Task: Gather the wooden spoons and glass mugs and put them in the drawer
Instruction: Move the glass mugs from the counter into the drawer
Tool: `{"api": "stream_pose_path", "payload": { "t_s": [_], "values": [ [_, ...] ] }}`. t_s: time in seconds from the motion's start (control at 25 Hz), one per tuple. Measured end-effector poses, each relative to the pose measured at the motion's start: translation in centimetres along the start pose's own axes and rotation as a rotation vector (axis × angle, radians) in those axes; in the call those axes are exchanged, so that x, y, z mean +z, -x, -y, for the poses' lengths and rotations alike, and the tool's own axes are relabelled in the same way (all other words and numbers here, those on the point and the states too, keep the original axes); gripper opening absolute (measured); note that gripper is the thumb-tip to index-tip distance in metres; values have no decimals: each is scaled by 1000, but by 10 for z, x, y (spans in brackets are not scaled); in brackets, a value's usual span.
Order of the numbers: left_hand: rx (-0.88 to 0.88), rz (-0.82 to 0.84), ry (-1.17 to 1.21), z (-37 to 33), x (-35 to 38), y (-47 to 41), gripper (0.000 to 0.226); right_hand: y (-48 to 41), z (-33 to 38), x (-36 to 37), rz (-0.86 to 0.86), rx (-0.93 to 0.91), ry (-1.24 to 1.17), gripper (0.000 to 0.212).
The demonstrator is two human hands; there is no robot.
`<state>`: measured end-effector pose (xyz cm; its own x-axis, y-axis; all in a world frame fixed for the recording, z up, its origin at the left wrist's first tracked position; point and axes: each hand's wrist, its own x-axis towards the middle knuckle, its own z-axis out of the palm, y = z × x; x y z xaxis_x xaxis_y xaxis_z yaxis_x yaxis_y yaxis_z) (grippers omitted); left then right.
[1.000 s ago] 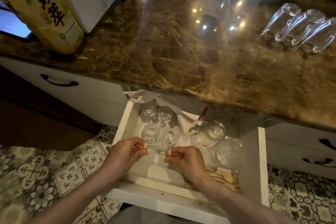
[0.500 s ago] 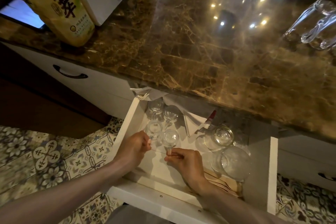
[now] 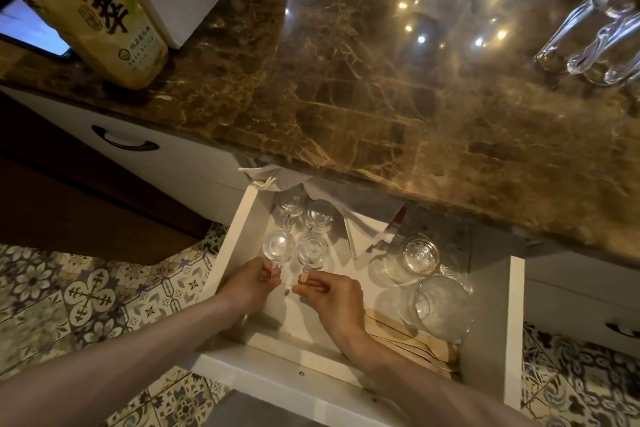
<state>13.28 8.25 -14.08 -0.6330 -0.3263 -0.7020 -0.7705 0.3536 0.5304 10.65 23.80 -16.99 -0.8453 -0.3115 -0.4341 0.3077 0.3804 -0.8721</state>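
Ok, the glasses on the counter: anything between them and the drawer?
Nothing visible. The counter between the glasses and the open drawer is bare. The left hand and right hand hold the two nearest mugs inside it.

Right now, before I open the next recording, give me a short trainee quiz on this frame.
1. True or false: glasses are on the countertop.
2. Where are the wooden spoons? A) on the countertop B) front right of the drawer C) on the floor
3. Fill in: the left hand and the right hand each pinch the handle of a small glass ____.
Key: 1 true; 2 B; 3 mug.
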Motion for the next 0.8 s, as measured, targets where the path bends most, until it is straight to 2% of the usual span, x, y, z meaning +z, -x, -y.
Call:
{"api": "stream_pose_path", "payload": {
  "t_s": [0.24,0.44,0.56,0.6,0.72,0.8],
  "values": [
    [-52,111,173,-5,-4,-1,12,-4,-2,1,14,57,66,15],
    [-68,145,222,-15,-6,6,17,-8,2,1,47,108,104,11],
    [-102,176,232,-18,-10,13,2,-5,10,-1,82,138,91,15],
    [-118,190,233,-18,-11,15,19,-2,14,-5,88,161,115,20],
    [-266,228,343,-14,-25,29,81,8,31,-21,246,276,288,56],
    [-253,322,395,-24,-38,45,109,21,55,-49,417,255,400,57]
  ]
}}
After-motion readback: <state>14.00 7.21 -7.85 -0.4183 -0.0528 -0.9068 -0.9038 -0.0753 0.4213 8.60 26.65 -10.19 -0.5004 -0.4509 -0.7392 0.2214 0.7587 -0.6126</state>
